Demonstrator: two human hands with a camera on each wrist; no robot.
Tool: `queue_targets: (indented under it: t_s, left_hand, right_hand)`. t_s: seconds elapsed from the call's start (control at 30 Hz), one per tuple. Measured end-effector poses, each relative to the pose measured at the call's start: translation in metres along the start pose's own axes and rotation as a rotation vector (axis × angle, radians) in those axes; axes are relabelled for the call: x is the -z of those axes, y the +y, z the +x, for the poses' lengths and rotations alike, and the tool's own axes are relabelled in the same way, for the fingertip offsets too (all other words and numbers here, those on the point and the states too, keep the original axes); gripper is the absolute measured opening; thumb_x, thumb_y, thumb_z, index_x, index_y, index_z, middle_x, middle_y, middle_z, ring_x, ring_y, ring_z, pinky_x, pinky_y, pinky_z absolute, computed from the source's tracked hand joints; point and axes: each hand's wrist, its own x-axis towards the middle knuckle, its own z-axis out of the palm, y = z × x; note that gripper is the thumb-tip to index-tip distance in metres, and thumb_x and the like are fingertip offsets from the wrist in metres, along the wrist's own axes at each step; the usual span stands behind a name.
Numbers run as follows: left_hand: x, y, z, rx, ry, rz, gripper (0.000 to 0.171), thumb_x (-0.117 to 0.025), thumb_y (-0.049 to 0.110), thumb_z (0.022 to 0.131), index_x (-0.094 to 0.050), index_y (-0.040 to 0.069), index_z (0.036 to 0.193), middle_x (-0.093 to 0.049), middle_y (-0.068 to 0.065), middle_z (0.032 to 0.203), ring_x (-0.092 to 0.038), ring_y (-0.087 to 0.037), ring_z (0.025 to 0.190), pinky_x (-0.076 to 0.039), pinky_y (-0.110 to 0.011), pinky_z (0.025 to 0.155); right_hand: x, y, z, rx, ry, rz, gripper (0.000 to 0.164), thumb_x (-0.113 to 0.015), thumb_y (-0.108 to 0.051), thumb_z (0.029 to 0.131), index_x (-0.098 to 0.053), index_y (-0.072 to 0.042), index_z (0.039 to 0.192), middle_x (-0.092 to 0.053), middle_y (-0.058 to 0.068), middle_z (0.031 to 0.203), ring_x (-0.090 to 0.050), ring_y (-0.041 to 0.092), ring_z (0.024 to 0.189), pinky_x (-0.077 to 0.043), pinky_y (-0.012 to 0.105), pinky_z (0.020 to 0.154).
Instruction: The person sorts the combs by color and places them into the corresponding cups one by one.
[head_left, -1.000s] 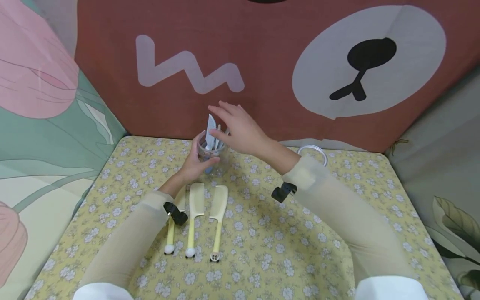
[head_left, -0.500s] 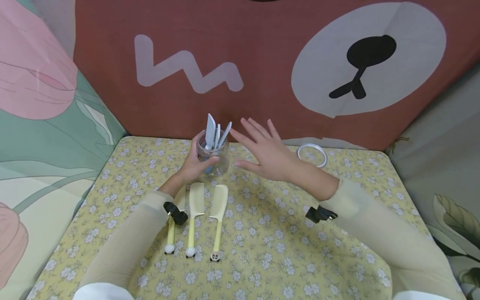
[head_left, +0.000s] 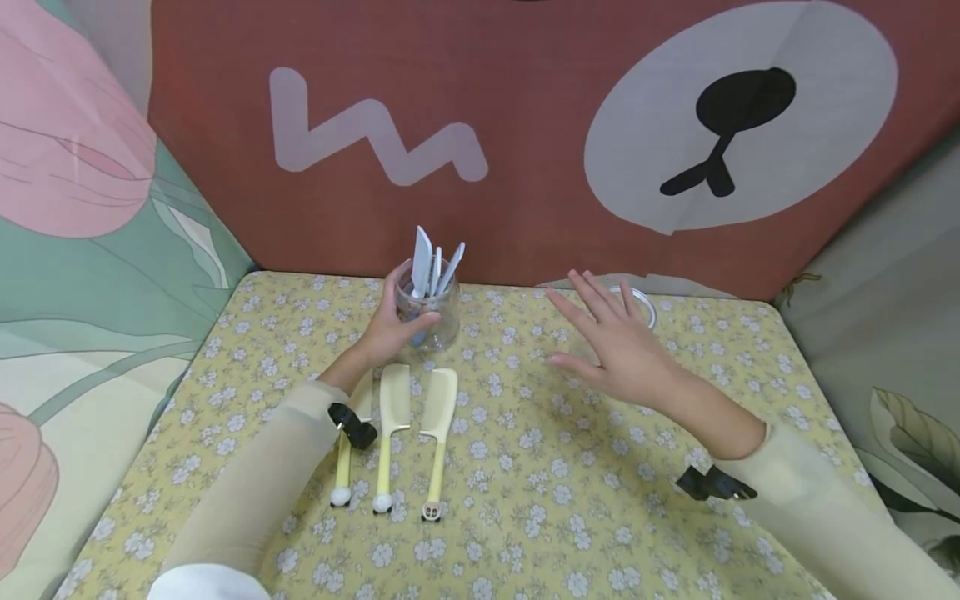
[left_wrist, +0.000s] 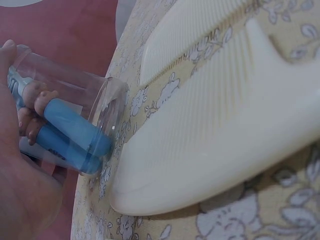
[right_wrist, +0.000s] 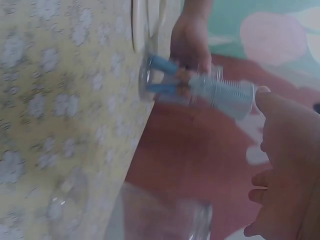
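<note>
My left hand grips a clear jar from its left side, thumb across the front. Several light-blue combs stand in it, teeth ends up; the left wrist view shows their blue handles, topped by small figures, at the bottom. My right hand holds nothing, fingers spread, above the table right of the jar. Beyond it a silvery ring-shaped rim is partly hidden by the fingers. In the right wrist view, a second clear container stands there.
Cream combs with yellow handles lie side by side in front of the jar, the leftmost partly covered by my left wrist. A clear, round, knobbed piece shows low in the right wrist view. A red-brown printed cloth rises behind the table.
My right hand has moved away from the blue combs, rightward and nearer the table's right side. The left hand and the jar stay in place.
</note>
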Motion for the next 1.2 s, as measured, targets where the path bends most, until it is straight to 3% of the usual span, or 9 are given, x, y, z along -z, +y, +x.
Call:
queue_targets:
  t_s: [0.2,0.4,0.63,0.8,0.9,1.0,1.1,1.2]
  left_hand:
    - [0.001,0.0,0.0,0.012,-0.01,-0.003,0.093,-0.071,0.005,0.095,-0.008,0.023,0.162,-0.018,-0.004,0.166,-0.023,-0.021,0.151,-0.022,-0.042,0.123]
    - [0.001,0.0,0.0,0.002,-0.006,-0.01,0.093,-0.07,0.004,0.095,-0.009,0.023,0.162,-0.019,-0.004,0.166,-0.023,-0.022,0.151,-0.023,-0.042,0.123]
    - [0.0,-0.001,0.0,-0.003,-0.004,-0.01,0.094,-0.071,0.004,0.094,-0.009,0.023,0.162,-0.018,-0.007,0.166,-0.023,-0.025,0.151,-0.023,-0.045,0.122]
    - [0.001,-0.002,-0.001,0.006,0.0,-0.006,0.093,-0.072,0.005,0.094,-0.01,0.024,0.162,-0.019,-0.006,0.166,-0.025,-0.021,0.151,-0.023,-0.043,0.122]
    - [0.001,-0.002,-0.002,0.013,0.003,-0.001,0.093,-0.072,0.006,0.094,-0.011,0.024,0.162,-0.019,-0.006,0.166,-0.025,-0.02,0.151,-0.023,-0.043,0.122]
    - [0.002,-0.003,-0.003,0.018,0.003,0.005,0.094,-0.073,0.008,0.094,-0.01,0.025,0.162,-0.019,-0.006,0.166,-0.024,-0.02,0.151,-0.023,-0.043,0.122]
    - [0.002,-0.003,-0.002,0.015,-0.004,-0.003,0.094,-0.072,0.008,0.095,-0.009,0.026,0.162,-0.019,-0.004,0.166,-0.024,-0.02,0.151,-0.023,-0.044,0.122]
    - [0.0,-0.002,0.0,0.009,-0.013,-0.022,0.094,-0.072,0.007,0.095,-0.009,0.026,0.162,-0.021,-0.003,0.166,-0.025,-0.019,0.15,-0.025,-0.044,0.122]
  right_hand:
    - [-0.003,0.026,-0.027,-0.067,0.104,0.073,0.083,-0.07,-0.042,0.097,-0.029,-0.01,0.161,-0.019,0.022,0.166,-0.018,0.043,0.152,0.0,0.069,0.118]
    - [-0.007,0.05,-0.047,-0.153,0.166,0.234,0.092,-0.071,-0.037,0.097,-0.016,-0.006,0.163,-0.013,0.024,0.167,-0.013,0.05,0.151,0.0,0.068,0.118]
    - [-0.02,0.072,-0.059,-0.324,0.219,0.575,0.113,-0.079,-0.012,0.091,0.006,-0.025,0.164,-0.004,0.014,0.17,-0.005,0.038,0.155,-0.009,0.07,0.117]
    - [-0.038,0.086,-0.06,-0.331,0.265,0.821,0.121,-0.079,-0.002,0.088,0.012,-0.029,0.162,-0.004,0.017,0.169,-0.006,0.034,0.155,-0.005,0.063,0.121]
    - [-0.052,0.094,-0.057,-0.33,0.282,0.971,0.122,-0.08,-0.006,0.088,0.014,-0.028,0.162,-0.007,0.021,0.168,-0.008,0.035,0.155,-0.005,0.059,0.122]
    - [-0.066,0.1,-0.051,-0.332,0.287,1.083,0.12,-0.08,-0.007,0.089,0.012,-0.026,0.163,-0.011,0.026,0.166,-0.01,0.04,0.154,-0.022,0.041,0.123]
    - [-0.078,0.103,-0.046,-0.312,0.3,1.161,0.117,-0.078,-0.002,0.089,0.009,-0.024,0.164,-0.015,0.027,0.165,-0.013,0.044,0.151,-0.044,0.025,0.108]
    - [-0.084,0.104,-0.043,-0.274,0.333,1.225,0.11,-0.074,0.007,0.089,0.001,-0.022,0.164,-0.017,0.025,0.165,-0.021,0.038,0.151,-0.049,0.023,0.1]
